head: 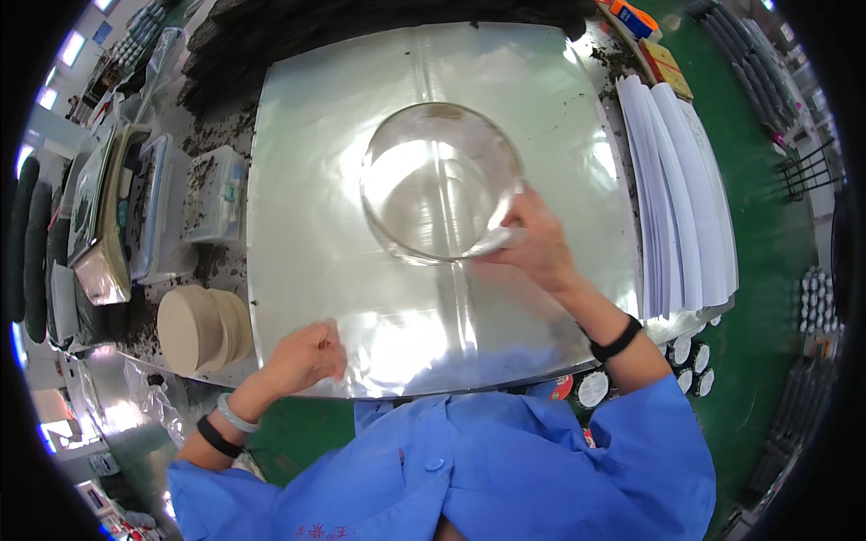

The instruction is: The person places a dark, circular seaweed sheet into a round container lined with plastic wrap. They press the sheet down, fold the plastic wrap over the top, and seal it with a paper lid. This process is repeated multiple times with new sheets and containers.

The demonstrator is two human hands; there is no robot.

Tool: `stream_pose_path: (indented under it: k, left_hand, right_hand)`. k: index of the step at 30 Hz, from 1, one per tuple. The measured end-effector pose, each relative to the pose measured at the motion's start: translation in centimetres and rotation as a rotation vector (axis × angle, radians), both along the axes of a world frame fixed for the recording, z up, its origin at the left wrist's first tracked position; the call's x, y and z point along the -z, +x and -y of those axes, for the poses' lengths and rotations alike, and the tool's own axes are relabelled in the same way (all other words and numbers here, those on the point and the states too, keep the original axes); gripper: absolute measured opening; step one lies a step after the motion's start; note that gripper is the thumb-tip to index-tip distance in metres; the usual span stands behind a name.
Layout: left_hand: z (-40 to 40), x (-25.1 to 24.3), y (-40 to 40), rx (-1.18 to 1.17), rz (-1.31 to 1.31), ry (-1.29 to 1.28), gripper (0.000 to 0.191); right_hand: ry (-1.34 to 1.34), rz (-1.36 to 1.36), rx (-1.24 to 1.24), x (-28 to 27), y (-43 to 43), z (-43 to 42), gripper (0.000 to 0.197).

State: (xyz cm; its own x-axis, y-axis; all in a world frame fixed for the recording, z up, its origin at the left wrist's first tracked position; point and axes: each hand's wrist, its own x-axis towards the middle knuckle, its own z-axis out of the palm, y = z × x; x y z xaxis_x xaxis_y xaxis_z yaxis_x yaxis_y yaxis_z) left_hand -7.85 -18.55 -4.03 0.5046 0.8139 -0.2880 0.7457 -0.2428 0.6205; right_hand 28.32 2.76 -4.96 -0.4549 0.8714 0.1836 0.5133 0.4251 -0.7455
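My right hand (541, 243) grips the lower right side of a round, thin-rimmed metal pan or hoop (366, 182). A pale, shiny piece (504, 238) shows between my thumb and fingers, perhaps part of its rim or a handle. Glare hides whether the round piece has a solid bottom. Beneath it spreads a large shiny metal sheet (325, 223) with a seam down its middle. Over the sheet's front left edge is my left hand (308, 358), fingers curled and blurred. Whether it pinches anything small cannot be seen.
Dark, crumbly-looking material (223, 47) is heaped behind the sheet. On the left stand a stack of round beige discs (196, 328) and a clear plastic box (215, 193). White paper sheets (676, 203) lie along the right, with an orange-and-blue tool (634, 19) beyond. Silver-topped containers (690, 365) sit lower right.
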Motion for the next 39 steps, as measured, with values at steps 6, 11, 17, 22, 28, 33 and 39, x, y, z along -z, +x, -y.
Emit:
stream_pose_path:
  k: [6,11,17,22,28,33,39]
  left_hand:
    - [-0.7,0.9,-0.7,-0.029,-0.012,0.112,0.015]
    - [-9.9,1.5,-0.3,-0.606,0.553,0.057,0.009]
    - [-16.0,-13.6,-1.6,-0.313,1.017,-0.254,0.019]
    - [-13.8,-9.8,-1.0,-0.081,0.395,-0.76,0.019]
    - [-10.7,0.6,-1.2,-0.03,0.135,-0.836,0.024]
    - [-9.0,1.1,-1.5,-0.257,0.181,-0.981,0.027]
    - [-2.1,-7.9,-4.6,-0.88,-0.049,0.374,0.045]
  right_hand:
    - [0.116,-0.01,0.123,-1.7,6.1,1.7,0.058]
    - [-0.214,-0.203,-0.295,-4.0,0.8,8.7,0.048]
    - [-0.32,-0.182,-0.343,-2.0,-2.7,7.9,0.048]
    - [-0.066,-0.204,-0.156,0.4,-1.7,-3.6,0.072]
    - [0.099,0.044,-0.554,-4.0,-1.4,7.5,0.067]
    - [-0.075,0.195,-0.617,-5.6,3.3,4.8,0.063]
    - [-0.396,1.095,-0.512,-11.3,3.3,-10.4,0.058]
